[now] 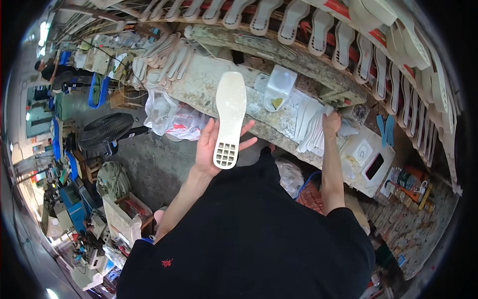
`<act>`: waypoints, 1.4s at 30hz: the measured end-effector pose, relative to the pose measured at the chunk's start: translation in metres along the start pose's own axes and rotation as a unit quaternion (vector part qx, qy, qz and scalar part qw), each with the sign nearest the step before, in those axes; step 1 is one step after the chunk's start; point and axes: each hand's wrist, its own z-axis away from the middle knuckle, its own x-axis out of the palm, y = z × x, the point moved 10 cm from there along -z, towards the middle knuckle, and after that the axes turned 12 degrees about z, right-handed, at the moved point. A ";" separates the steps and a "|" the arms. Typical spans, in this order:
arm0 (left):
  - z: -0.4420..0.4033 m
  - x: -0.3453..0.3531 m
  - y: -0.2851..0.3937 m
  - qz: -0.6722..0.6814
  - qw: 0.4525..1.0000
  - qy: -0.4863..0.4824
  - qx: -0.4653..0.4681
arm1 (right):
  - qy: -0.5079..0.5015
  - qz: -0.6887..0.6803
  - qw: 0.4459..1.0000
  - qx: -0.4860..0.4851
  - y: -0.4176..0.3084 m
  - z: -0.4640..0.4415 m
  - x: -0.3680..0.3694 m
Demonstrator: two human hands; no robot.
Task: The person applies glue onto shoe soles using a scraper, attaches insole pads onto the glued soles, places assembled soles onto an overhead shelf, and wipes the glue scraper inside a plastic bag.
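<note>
A cream shoe sole (232,102) with a grid of square hollows at its heel lies across the palm of my left hand (206,147). The thumb and spread fingers of that hand support it near the heel end, above the floor in front of the bench. My right hand (332,123) reaches to the bench, its fingers curled at the right edge of a fanned stack of white insoles (309,127). It seems to grip one insole there, though the fingertips are partly hidden. Behind the stack is a white plastic container (280,87) with a yellowish piece inside.
Rows of soles (294,20) stand on racks above the worn workbench (199,82). More insoles (167,60) are piled at its left end, by plastic bags (174,117). A black fan (107,130) stands at left. A phone (374,166) and bottles (406,179) are at right.
</note>
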 end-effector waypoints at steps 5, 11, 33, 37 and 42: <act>0.004 0.000 0.013 -0.018 0.999 -0.029 -0.025 | 0.112 -0.105 0.988 -0.015 0.011 0.009 -0.059; -0.014 -0.029 0.039 0.005 0.996 -0.059 -0.061 | 0.085 -0.224 0.968 -0.078 0.029 0.012 -0.030; -0.041 -0.032 0.087 -0.092 0.989 -0.063 -0.099 | -0.005 -0.132 0.991 0.010 0.062 0.077 -0.006; -0.043 -0.035 0.099 -0.074 0.988 -0.087 -0.103 | -0.091 -0.484 0.869 0.044 0.035 0.136 -0.133; -0.045 -0.038 0.103 -0.081 0.974 -0.145 -0.153 | -0.062 -0.515 0.843 -0.144 -0.136 0.219 -0.358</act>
